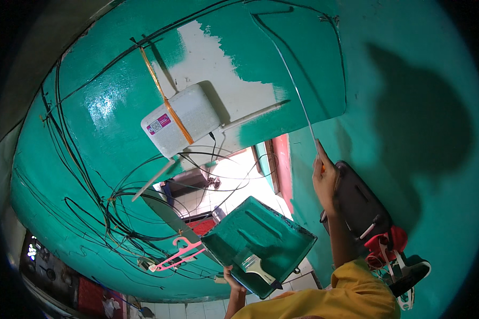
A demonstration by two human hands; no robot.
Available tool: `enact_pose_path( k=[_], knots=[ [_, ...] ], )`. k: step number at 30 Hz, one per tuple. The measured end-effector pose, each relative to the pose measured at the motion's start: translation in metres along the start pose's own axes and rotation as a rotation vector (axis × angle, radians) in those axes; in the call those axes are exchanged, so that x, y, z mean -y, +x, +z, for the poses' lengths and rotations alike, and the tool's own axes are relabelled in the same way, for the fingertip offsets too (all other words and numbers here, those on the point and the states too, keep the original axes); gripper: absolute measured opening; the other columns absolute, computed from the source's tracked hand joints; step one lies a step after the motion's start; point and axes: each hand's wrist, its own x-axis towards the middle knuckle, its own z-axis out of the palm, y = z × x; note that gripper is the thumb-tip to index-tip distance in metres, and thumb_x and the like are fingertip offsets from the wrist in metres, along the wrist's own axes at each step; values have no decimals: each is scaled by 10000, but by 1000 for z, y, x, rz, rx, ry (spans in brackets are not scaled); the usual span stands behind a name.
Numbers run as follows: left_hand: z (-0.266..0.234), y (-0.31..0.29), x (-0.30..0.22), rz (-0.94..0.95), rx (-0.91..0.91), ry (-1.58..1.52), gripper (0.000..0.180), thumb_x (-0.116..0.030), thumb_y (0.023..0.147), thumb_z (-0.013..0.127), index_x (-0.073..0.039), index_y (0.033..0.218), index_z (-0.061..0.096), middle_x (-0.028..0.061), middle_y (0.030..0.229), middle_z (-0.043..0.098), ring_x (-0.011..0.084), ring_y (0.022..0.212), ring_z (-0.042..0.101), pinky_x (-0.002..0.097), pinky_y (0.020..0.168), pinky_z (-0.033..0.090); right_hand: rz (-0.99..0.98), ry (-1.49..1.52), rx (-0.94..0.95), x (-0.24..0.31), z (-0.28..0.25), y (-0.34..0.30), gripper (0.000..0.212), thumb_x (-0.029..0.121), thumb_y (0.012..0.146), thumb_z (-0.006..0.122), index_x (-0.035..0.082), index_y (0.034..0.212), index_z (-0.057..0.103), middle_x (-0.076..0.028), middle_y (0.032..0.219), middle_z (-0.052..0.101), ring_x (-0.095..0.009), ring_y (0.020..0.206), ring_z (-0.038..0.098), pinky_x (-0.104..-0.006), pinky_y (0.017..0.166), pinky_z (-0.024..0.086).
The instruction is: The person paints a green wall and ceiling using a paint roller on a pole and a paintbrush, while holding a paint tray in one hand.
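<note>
My left hand (233,280) grips the near left edge of a green-coated paint tray (298,234), which is tilted at the lower middle. A paintbrush (256,268) with a pale handle lies inside it. My right hand (326,178) is raised and closed round the handle of a paint roller (298,90); a bit of orange shows between the fingers. Its long thin metal rod runs up to the green wall (106,101), where the bent green end sits near the top. An unpainted white patch (213,64) shows on that wall, left of the rod.
A white router (186,119) with antennas hangs by an orange strap from cables along the wall top. Tangled black cables (109,212) and a pink hanger (178,255) hang at left. A black bag (359,202) and red-and-white items (391,247) hang at right. A doorway opens behind the tray.
</note>
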Motion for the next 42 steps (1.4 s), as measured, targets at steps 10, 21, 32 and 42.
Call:
enact_pose_path(
  k=[10,21,32,42],
  knots=[
    [-14,5,5,16,4,-29,393,-288,688,537,-71,1015,548,84,992,589,274,921,550,387,827,441,-52,14,-53,-7,12,13,426,1,853,481,103,1266,509,-191,649,528,-170,489,487,-296,477,389],
    [-13,5,0,-7,-15,-46,381,-293,706,555,-67,1012,553,83,983,595,277,897,554,391,803,445,47,84,-10,0,3,14,434,-17,889,422,119,1297,479,-35,598,402,-93,534,409,-218,516,371],
    [12,-12,-4,33,16,-47,298,-234,713,537,-71,960,565,70,915,600,260,874,558,366,784,448,4,41,1,-26,-5,-2,430,29,889,441,115,1309,458,-118,582,441,-144,501,460,-252,507,405],
    [-5,5,1,53,13,-8,372,-302,708,544,-75,1003,557,77,992,592,269,909,548,387,823,434,-35,85,-40,-20,2,33,445,-29,872,425,104,1293,482,-28,613,405,-82,555,410,-209,536,378]
  ],
)
